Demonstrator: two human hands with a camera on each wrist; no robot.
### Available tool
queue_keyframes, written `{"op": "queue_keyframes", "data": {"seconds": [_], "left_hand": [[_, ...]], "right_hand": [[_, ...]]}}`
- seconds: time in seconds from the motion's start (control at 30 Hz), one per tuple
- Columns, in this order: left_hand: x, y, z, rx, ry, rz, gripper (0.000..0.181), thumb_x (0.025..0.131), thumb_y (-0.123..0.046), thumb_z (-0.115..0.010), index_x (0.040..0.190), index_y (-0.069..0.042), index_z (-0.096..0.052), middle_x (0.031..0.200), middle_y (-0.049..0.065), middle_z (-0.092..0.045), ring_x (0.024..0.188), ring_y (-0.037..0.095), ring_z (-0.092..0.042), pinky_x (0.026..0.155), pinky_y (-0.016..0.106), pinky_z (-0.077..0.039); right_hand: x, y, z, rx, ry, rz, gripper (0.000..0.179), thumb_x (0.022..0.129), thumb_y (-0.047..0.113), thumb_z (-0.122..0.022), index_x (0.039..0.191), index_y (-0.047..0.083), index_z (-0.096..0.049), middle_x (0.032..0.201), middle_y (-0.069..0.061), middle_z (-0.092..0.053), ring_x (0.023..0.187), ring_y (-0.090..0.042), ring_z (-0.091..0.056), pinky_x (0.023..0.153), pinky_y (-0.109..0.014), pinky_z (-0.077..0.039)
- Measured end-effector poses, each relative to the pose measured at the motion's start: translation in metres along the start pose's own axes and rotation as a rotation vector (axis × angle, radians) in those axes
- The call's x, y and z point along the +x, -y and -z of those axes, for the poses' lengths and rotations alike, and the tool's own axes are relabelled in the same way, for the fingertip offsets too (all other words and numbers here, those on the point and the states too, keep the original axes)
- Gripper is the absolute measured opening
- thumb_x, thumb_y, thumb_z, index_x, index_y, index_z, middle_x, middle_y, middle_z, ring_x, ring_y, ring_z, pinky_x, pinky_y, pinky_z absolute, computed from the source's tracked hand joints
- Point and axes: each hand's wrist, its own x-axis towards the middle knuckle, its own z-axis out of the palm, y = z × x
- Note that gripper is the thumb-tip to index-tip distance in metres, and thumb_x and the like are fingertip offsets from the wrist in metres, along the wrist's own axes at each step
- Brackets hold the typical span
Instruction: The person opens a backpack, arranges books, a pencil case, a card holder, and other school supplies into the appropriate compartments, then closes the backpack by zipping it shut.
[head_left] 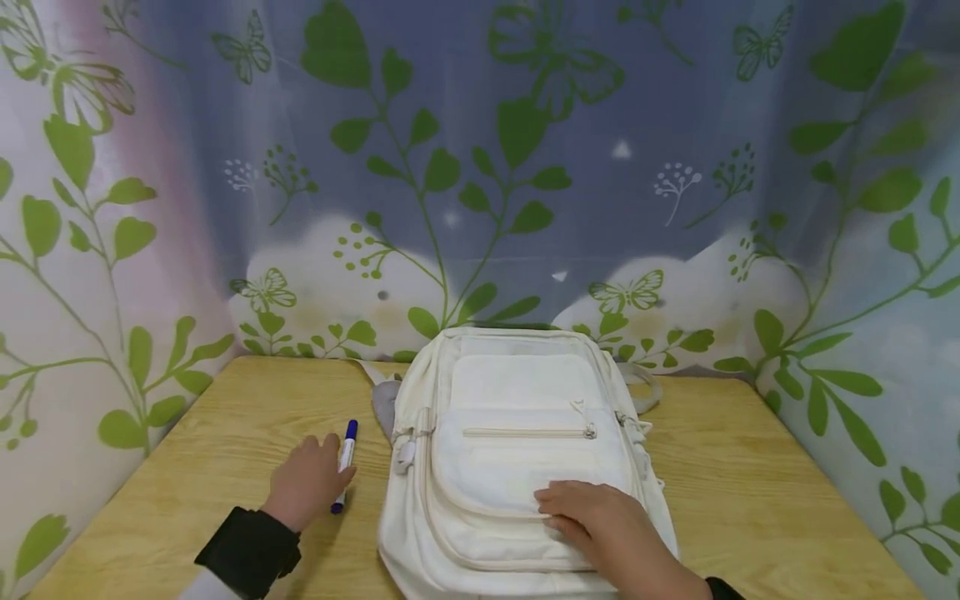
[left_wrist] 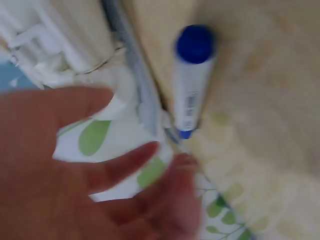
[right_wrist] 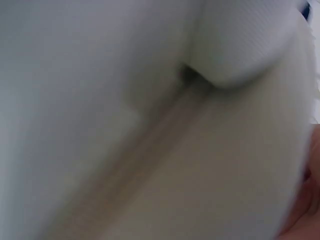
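A white backpack (head_left: 517,467) lies on the table with its front facing up. My right hand (head_left: 600,521) rests on the lower part of its front pocket, fingers at the edge of the flap. Pale fabric and a blurred zipper (right_wrist: 135,150) fill most of the right wrist view, with a bit of that hand (right_wrist: 305,200) at the right edge. Left of the bag lies a white marker (head_left: 347,458) with blue ends. Beside it is my left hand (head_left: 306,479), its fingers loosely bent. In the left wrist view the marker (left_wrist: 189,95) appears beyond the parted fingers.
The wooden table (head_left: 757,483) extends to both sides of the bag. Behind it and at both sides hangs a leaf-and-butterfly patterned curtain (head_left: 465,242). A strap (head_left: 645,387) sticks out at the bag's upper right, and a grey strap (head_left: 385,407) at its left.
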Motion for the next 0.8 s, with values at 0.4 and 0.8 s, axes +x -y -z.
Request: {"op": "queue_keyframes", "data": {"seconds": [0.4,0.8], "left_hand": [[-0.012,0.012,-0.031,0.098,-0.022,-0.017,0.021,0.083,-0.006,-0.063,0.096,0.008,-0.053,0.073,0.014,-0.050,0.055,0.022,-0.053,0.044,0.036,-0.044],[-0.042,0.010,0.058,-0.124,0.043,-0.382,0.020,0.086,-0.015,-0.065,0.106,-0.014,-0.060,0.087,-0.008,-0.059,0.068,-0.001,-0.049,0.055,0.021,-0.040]], "right_hand": [[0.041,-0.002,0.042,-0.004,-0.241,0.009,0.017,0.082,0.013,-0.069,0.099,0.016,-0.072,0.092,0.003,-0.073,0.074,-0.005,-0.067,0.063,-0.017,-0.050],[0.064,-0.005,0.057,-0.009,-0.223,-0.046,0.015,0.085,0.015,-0.067,0.098,0.016,-0.072,0.091,0.003,-0.072,0.068,-0.003,-0.063,0.058,-0.017,-0.046]]}}
